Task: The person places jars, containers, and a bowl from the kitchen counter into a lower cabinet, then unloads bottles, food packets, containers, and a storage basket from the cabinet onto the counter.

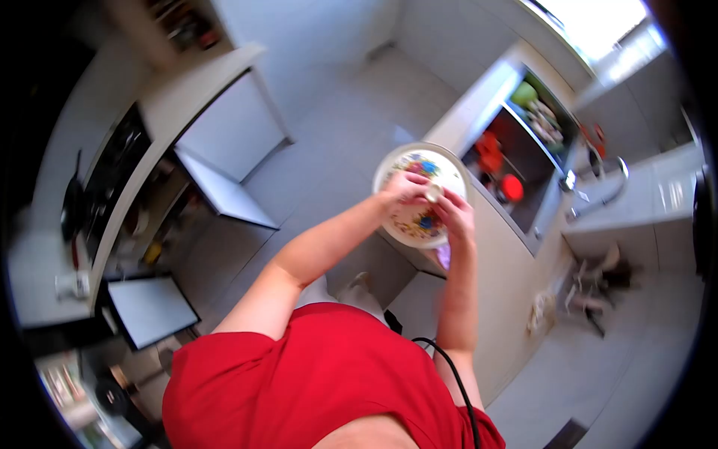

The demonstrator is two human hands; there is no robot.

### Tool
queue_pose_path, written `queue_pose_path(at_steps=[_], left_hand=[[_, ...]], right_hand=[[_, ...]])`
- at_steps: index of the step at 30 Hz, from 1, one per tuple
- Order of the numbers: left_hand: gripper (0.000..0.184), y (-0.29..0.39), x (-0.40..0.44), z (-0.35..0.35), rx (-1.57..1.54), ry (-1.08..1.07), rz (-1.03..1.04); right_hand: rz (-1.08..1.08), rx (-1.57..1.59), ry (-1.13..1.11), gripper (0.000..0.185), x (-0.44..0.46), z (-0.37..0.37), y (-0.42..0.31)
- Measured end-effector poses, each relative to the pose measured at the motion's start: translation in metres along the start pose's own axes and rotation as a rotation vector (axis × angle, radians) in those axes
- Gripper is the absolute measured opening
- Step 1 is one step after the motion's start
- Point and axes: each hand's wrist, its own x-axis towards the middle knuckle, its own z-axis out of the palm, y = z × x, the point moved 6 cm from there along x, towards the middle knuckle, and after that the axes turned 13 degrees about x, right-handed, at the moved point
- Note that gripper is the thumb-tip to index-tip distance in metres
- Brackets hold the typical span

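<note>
In the head view, the person's 2 bare hands meet over a round flowered disc (pixel 404 224), just left of the sink (pixel 532 241). The disc is pale, with 2 visible clusters of colourful flowers and a plain rim, and it lies partly over the near-left edge of the worktop (pixel 490 299). The left hand (pixel 406 187) has its fingers closed in on 1 side of a small pale round piece (pixel 434 193) at the disc's middle; the right hand (pixel 455 212) grasps at the other side of it. Whether the piece is a knob fixed to the disc, I cannot tell. A purple thing (pixel 443 256) shows beneath the disc's lower edge, close to the right forearm.

The sink has 2 compartments. Its farther compartment holds a green round item (pixel 524 93) and some pale pieces (pixel 545 122); its nearer compartment holds a red item (pixel 490 152) and a red round item (pixel 511 188). On the sink's right side stands a curved tap (pixel 615 187). Below the tap, nearer the person, is a blurred jumble of items (pixel 594 288), too unclear to name. Well left of the sink, across the grey floor (pixel 329 127), 1 white cabinet door (pixel 224 191) hangs open, and farther left a dark pan (pixel 73 206) sits beside a black hob (pixel 116 161).
</note>
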Motion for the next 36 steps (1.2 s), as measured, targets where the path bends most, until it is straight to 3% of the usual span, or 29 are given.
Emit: queue_pose_path(at_steps=[7,12,17,23,27,36], left_hand=[[0.024,0.002,-0.117,-0.080,-0.214,0.194,0.204],[0.021,-0.005,-0.242,-0.200,-0.351,0.414,0.340],[0.025,-0.060,-0.388,-0.326,-0.447,0.683,0.416],[0.027,-0.161,-0.519,-0.448,-0.585,1.009,0.322],[0.028,-0.217,-0.563,-0.521,-0.684,1.132,0.270],[0.026,-0.302,-0.576,-0.708,-0.738,1.233,0.228]], right_hand=[[-0.033,-0.167,-0.210,0.033,-0.073,0.125,0.017],[0.003,-0.321,-0.524,0.031,-0.125,0.274,0.083],[0.144,-0.478,-0.747,0.030,-0.198,0.412,0.199],[0.445,-0.453,-0.980,0.028,-0.253,0.520,0.384],[0.648,-0.495,-1.069,0.027,-0.273,0.575,0.488],[0.689,-0.564,-1.069,0.027,-0.253,0.689,0.658]])
